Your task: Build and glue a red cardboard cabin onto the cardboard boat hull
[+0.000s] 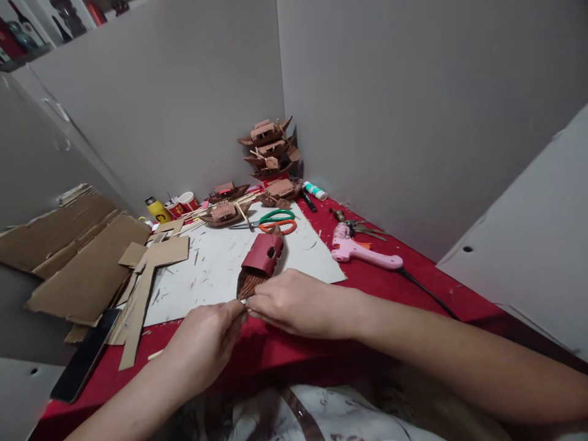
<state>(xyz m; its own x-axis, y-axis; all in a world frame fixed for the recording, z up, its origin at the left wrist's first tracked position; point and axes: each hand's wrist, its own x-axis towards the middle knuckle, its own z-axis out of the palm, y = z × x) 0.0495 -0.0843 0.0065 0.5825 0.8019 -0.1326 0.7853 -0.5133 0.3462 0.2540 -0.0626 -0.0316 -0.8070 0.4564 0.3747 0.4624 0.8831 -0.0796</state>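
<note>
A small brown model boat (251,283) with a curved red roof (261,252) points its near end towards me, over the white sheet's front part. At that near tip my two hands meet. My left hand (209,334) is closed, its thumb and fingers pinching at the very tip. Beside it my right hand (298,304) is closed too, with its fingers on the right side of the same end. A tiny pale spot shows between the fingertips, too small to name. The fingers hide the tip itself. A dark hole shows in the roof's right side.
Scissors (271,222) and finished model boats (225,212) lie behind. More boats (271,147) are stacked in the corner. A pink glue gun (367,252) with a cord lies right. Cardboard pieces (92,263) and a black phone-like slab (85,358) are at left.
</note>
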